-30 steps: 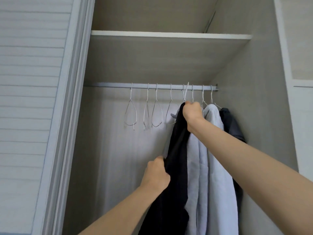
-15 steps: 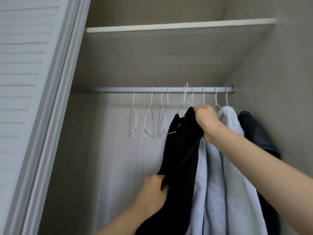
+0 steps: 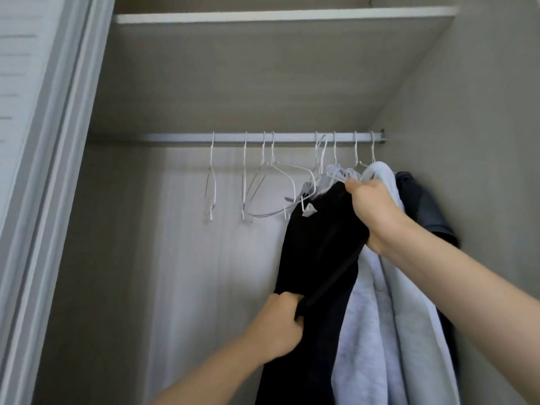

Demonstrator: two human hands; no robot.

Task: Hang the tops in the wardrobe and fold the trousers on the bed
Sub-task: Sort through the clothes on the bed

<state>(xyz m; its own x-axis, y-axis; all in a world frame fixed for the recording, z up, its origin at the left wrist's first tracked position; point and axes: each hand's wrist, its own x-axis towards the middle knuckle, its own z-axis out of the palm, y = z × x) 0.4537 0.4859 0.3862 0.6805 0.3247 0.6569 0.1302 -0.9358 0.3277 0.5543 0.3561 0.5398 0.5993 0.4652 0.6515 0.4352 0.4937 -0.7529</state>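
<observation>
1. The view looks up into an open wardrobe [image 3: 467,200] with pale grey-brown walls; a white-edged shelf [image 3: 280,17] spans its top.
2. Under the shelf a white rail [image 3: 181,137] runs across to the right wall, and everything else is placed against this rail.
3. Left of the rail, outside the opening, stands a white slatted sliding door [image 3: 26,141] with its frame.
4. Several bare white wire hangers [image 3: 211,182] hang from the left and middle of the rail; one of them is swung sideways.
5. At the rail's right end hang a pale grey top [image 3: 388,302] and, against the right wall, a dark grey top [image 3: 423,206].
6. A black top [image 3: 315,258] hangs below the middle-right part of the rail, just left of the pale grey top and touching it; a small grey tag shows near its collar.
7. The right hand [image 3: 372,211] is just below the rail, fingers curled tightly round the upper edge of the black top, beside the hanger hooks.
8. The left hand [image 3: 277,325] is well below the rail, fingers closed on the black top's left edge, pulling a fold of cloth taut.
9. Whether the black top's hanger is hooked over the rail cannot be told.
10. No bed or trousers show here.
</observation>
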